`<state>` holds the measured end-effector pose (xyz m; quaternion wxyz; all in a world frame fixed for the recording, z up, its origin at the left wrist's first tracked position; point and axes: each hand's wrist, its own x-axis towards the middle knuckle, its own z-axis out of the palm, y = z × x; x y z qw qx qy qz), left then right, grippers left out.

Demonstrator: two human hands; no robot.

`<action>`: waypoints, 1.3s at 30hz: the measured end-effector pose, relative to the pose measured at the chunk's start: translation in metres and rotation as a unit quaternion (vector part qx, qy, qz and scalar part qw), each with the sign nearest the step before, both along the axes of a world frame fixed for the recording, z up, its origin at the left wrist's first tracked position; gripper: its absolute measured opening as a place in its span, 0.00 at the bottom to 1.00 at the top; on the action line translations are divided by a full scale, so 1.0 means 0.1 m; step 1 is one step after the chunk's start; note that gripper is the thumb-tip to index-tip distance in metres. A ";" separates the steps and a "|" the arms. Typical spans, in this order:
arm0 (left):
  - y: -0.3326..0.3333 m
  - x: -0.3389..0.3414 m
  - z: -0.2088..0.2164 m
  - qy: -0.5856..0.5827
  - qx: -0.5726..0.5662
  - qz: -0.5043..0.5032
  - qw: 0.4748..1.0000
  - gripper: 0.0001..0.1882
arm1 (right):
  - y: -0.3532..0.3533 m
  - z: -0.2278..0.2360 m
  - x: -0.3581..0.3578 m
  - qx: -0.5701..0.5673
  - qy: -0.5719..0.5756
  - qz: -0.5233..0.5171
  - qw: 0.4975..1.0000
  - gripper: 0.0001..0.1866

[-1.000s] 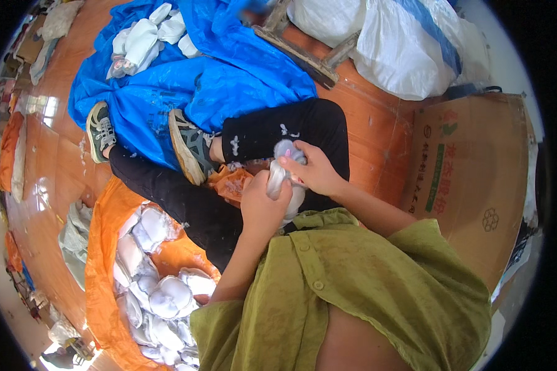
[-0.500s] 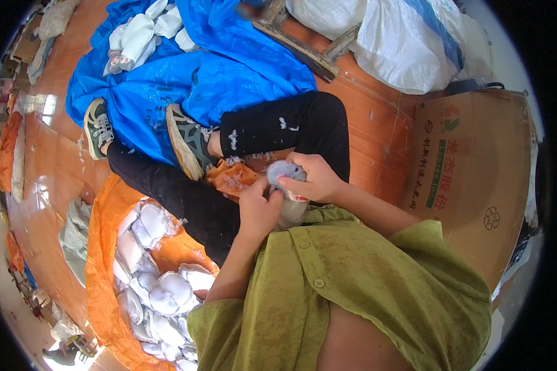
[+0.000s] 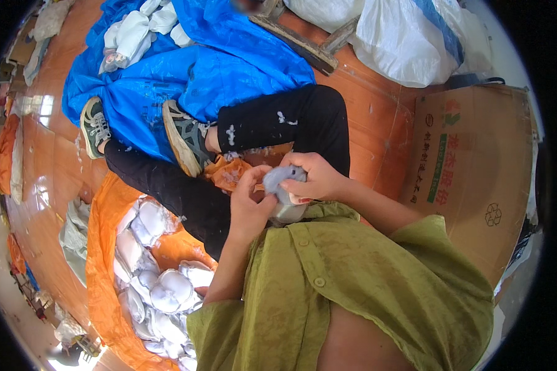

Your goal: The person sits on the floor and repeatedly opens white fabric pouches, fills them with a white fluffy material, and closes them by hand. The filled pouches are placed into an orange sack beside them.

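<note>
A small grey stuffed toy (image 3: 273,181) with a dark eye spot and a pale lower part is held in front of my lap. My right hand (image 3: 320,180) grips it from the right, thumb across its front and fingers behind. A red patch shows under the right thumb. At the toy's left edge is my left hand (image 3: 246,210), its thumb and forefinger spread apart in a curve, the thumb tip close to the grey fabric; whether it touches cannot be made out. Below lies a crumpled orange piece (image 3: 228,174) with white fluff, between my legs.
An orange sack (image 3: 103,272) full of white stuffed pieces (image 3: 171,292) stands at my left. Ahead, a blue plastic sheet (image 3: 241,74) carries more white pieces (image 3: 132,36). A cardboard box (image 3: 470,179) is at right, with white sacks (image 3: 402,46) and a wooden frame (image 3: 303,49) beyond.
My left thumb and forefinger have spread apart and drawn slightly left from the toy. The toy has turned a little in my right hand, so its dark eye spot shows more clearly.
</note>
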<state>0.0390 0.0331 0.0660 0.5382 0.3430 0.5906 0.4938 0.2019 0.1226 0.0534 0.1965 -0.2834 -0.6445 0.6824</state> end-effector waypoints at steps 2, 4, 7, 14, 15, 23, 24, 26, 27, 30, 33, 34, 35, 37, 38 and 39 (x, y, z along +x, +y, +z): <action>-0.01 -0.09 0.14 0.051 -0.016 -0.053 0.997 0.20 | 0.02 0.07 0.03 -0.150 0.040 0.010 0.988 0.10; -0.02 -0.13 0.22 0.098 -0.027 -0.096 0.990 0.21 | 0.01 0.03 0.05 -0.203 0.069 0.014 0.977 0.11; -0.08 -0.10 0.14 0.046 -0.035 -0.104 0.993 0.22 | -0.04 -0.16 0.07 -0.197 0.093 0.015 0.976 0.12; -0.19 0.07 0.02 -0.320 -0.104 -0.039 0.941 0.24 | -0.26 -0.59 0.06 -0.373 0.157 -0.001 0.914 0.15; -0.19 0.10 0.01 -0.343 -0.095 -0.025 0.934 0.23 | -0.30 -0.59 0.02 -0.416 0.199 -0.015 0.887 0.16; -0.06 -0.02 -0.19 -0.121 -0.045 0.071 0.989 0.17 | 0.13 -0.36 -0.05 -0.162 0.035 -0.001 0.986 0.24; -0.02 -0.03 -0.17 -0.094 -0.041 0.059 0.993 0.17 | 0.15 -0.32 -0.11 -0.099 -0.005 -0.007 0.995 0.24; 0.02 -0.03 -0.10 -0.059 -0.045 0.045 0.996 0.16 | 0.18 -0.23 -0.22 0.026 -0.083 -0.022 0.996 0.24; 0.04 0.01 -0.06 0.040 -0.042 0.035 0.998 0.16 | 0.17 -0.18 -0.25 0.059 -0.107 -0.048 0.991 0.23; 0.04 0.02 -0.15 0.485 0.045 -0.010 0.873 0.18 | 0.14 0.02 -0.32 0.160 -0.155 -0.117 0.968 0.22; 0.01 0.10 -0.13 0.360 -0.060 0.024 0.931 0.15 | 0.08 -0.03 -0.38 0.235 -0.125 -0.135 0.954 0.23; 0.00 0.13 -0.15 0.343 -0.062 0.035 0.937 0.14 | 0.09 -0.05 -0.37 0.213 -0.127 -0.133 0.960 0.23; -0.02 0.16 -0.18 0.325 -0.065 0.046 0.942 0.12 | 0.10 -0.09 -0.36 0.192 -0.129 -0.130 0.964 0.22; -0.06 0.17 -0.25 0.282 -0.077 0.043 0.955 0.10 | 0.11 -0.19 -0.33 0.145 -0.135 -0.112 0.974 0.22; -0.09 0.17 -0.29 0.255 -0.087 0.028 0.962 0.09 | 0.11 -0.26 -0.30 0.121 -0.138 -0.096 0.978 0.21; -0.10 0.16 -0.32 0.229 -0.098 0.013 0.969 0.08 | 0.12 -0.29 -0.26 0.096 -0.141 -0.080 0.982 0.21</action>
